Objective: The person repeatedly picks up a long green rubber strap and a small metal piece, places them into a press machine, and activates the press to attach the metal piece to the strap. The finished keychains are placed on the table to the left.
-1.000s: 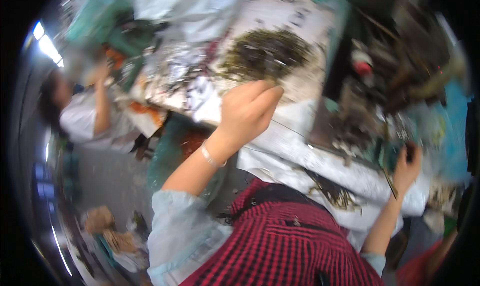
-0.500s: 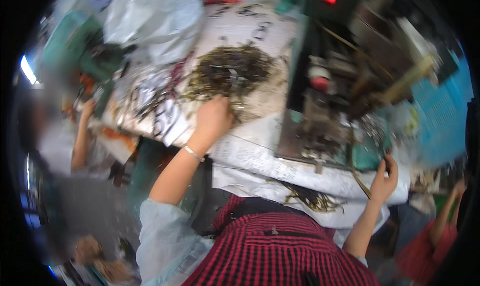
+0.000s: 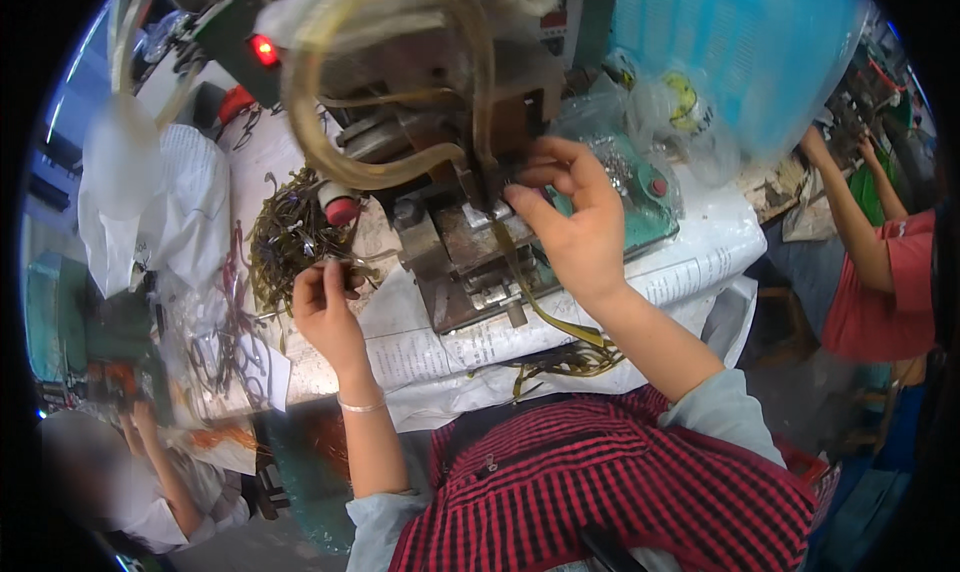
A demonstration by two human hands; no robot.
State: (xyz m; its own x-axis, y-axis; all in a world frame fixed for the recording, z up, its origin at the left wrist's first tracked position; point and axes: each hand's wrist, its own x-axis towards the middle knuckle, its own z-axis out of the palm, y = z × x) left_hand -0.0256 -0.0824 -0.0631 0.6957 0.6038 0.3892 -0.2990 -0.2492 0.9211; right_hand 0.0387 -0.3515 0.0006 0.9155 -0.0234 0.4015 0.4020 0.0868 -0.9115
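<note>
"What's by the left hand (image 3: pixel 328 317)?"
"A tangled pile of olive-brown strips (image 3: pixel 285 232) on the tabletop (image 3: pixel 312 372), just beyond it. That grip has thumb and fingers drawn close; whether they pinch anything, I can't tell."
"Any advice there?"
"I'd tease out a single strip, so its neighbours don't drag along."
"And further right?"
"The metal machine (image 3: pixel 440 292), with one olive strip (image 3: pixel 570 327) running from its front and curving down over the white sheeting (image 3: pixel 690 262), above a loose bunch (image 3: pixel 570 364)."
"The right hand (image 3: pixel 580 227)?"
"At the machine, thumb and forefinger near that strip's upper end. I can't tell whether this grip is clamped on it."
"How best to work?"
"Probably by guiding the strip straight and untwisted, fingertips clear of the metal parts."
</note>
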